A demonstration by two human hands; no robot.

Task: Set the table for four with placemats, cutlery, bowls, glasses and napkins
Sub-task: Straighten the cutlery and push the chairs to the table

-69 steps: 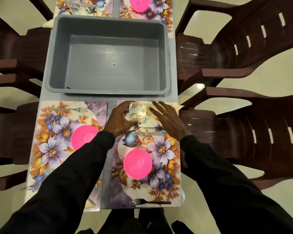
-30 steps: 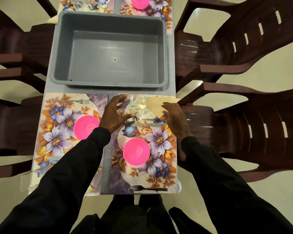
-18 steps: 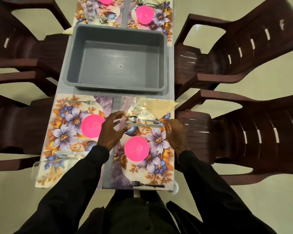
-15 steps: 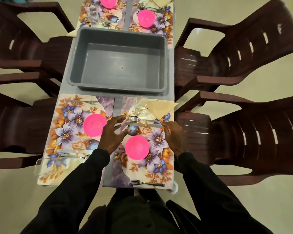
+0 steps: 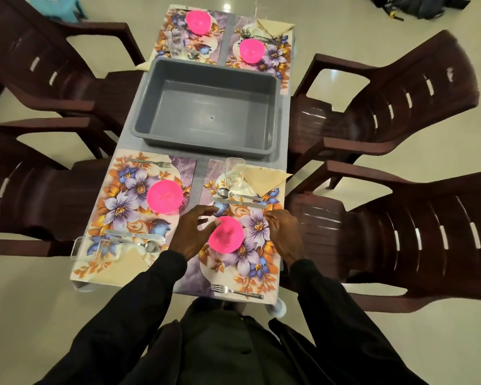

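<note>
Bowl (image 5: 228,237) between two empty hands: light plastic, with breakable glass beyond

The left hand (image 5: 194,233) hovers with its fingers spread apart and holds nothing. Its thumb lies at the pink bowl's near-left rim, though I cannot tell if it actually touches. The right hand (image 5: 283,232) is loosely curled, also empty, over the outer edge of the placemat (image 5: 250,269). The bowl sits on that placemat directly between the two hands, closer to the left.

The bowl looks like thin, stiff plastic, so it is probably very light and would skid on the glossy mat if nudged. It is best pinched at the rim, or cupped from both sides and lifted rather than pushed.

Just past the fingertips lie a knife (image 5: 242,202) and a spoon (image 5: 225,193), side by side. They are rigid, smooth metal that slides easily and should be picked up by the handles.

Farther ahead stands a glass (image 5: 234,173), upright and touching a folded napkin (image 5: 265,179). The glass is the fragile, tippable item here and should be gripped low around the body. The napkin is soft, and its fold will come undone if it is dragged.

A fork (image 5: 236,292) lies back toward the wrists, at the near edge of the desk (image 5: 199,187). A grey tub (image 5: 203,141) sits well beyond everything.
</note>
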